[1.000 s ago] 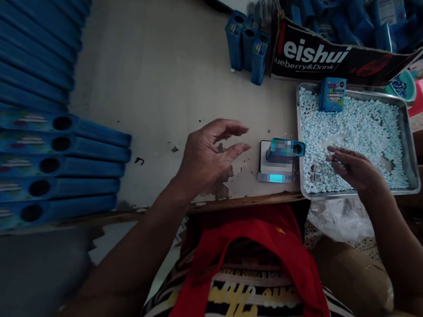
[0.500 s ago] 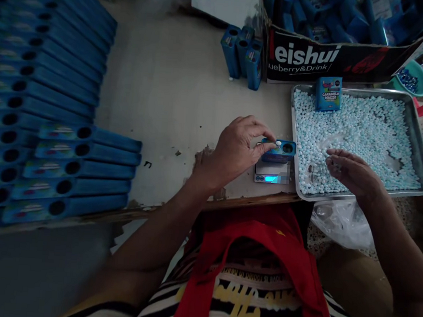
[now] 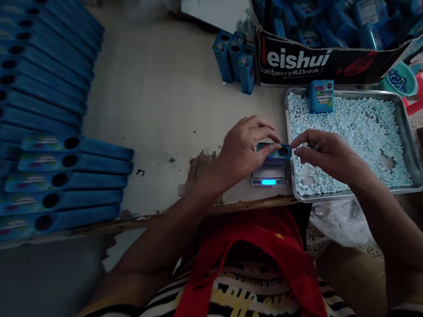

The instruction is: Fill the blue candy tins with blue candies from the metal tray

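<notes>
A small blue candy box with a round hole in its top stands on a little digital scale, whose display glows blue. My left hand is closed at the box's left part, thumb and fingertips against its top edge. From the other side, my right hand reaches the box's right end with thumb and forefinger. A few pale candies show within its curled fingers. Just right of the scale lies a metal tray full of pale blue and white candies.
Another blue box sits on the candies at the tray's back. Behind is a black carton filled with blue boxes. Three boxes stand beside it. Rows of blue boxes occupy the left. A teal bowl is at far right.
My right hand has moved left and up from over the tray to the box on the scale. The left hand stays at the box. The view has shifted slightly.
</notes>
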Action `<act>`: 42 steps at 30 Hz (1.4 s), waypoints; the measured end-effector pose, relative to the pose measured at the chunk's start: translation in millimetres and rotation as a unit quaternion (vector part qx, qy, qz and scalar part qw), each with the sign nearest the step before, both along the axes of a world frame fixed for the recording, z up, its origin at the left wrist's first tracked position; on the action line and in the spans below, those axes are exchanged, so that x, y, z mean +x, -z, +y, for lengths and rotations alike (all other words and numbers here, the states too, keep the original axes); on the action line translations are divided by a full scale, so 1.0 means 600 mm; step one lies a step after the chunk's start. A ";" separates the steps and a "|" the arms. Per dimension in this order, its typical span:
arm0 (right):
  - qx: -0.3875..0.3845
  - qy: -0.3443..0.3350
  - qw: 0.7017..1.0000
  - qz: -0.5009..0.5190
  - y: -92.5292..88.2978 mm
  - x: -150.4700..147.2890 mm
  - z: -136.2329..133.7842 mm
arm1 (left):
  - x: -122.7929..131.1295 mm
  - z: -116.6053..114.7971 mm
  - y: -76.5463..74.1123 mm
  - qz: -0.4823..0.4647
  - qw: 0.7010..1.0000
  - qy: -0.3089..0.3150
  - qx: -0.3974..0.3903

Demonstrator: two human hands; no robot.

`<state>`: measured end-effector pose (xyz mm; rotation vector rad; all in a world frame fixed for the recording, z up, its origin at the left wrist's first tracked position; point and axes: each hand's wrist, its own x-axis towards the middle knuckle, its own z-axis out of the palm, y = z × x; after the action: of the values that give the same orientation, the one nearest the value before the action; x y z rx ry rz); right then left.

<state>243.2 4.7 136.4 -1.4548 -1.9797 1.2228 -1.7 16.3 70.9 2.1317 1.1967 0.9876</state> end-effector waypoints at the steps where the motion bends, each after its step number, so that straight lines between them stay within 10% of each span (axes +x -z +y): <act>1: 0.031 -0.030 0.998 -0.041 -0.005 -0.009 0.008 | -0.014 -0.002 -0.002 -0.002 1.000 -0.022 -0.002; 8: 0.073 -0.109 0.968 -0.215 -0.025 -0.047 0.034 | -0.130 -0.021 0.017 -0.027 0.993 -0.109 -0.025; 16: 0.051 -0.035 0.980 -0.188 -0.036 -0.053 0.039 | -0.160 -0.029 0.039 -0.056 0.991 -0.109 -0.056; 20: -0.037 0.158 0.985 0.064 -0.019 0.013 0.044 | -0.179 -0.035 0.037 -0.060 0.989 -0.118 -0.061; 26: -0.159 0.427 0.850 0.265 0.082 0.143 0.013 | -0.196 -0.046 0.047 -0.053 0.986 -0.148 -0.057; 31: -0.248 0.391 0.843 0.275 0.124 0.142 -0.026 | -0.174 -0.053 0.054 -0.064 0.987 -0.137 -0.062; 42: -0.238 0.270 0.889 0.285 0.038 0.041 -0.002 | -0.142 -0.051 0.046 -0.039 0.988 -0.119 -0.087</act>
<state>267.9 3.6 113.6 -1.4752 -0.8414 1.6693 -86.7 -14.4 43.1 1.8312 1.4661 1.0150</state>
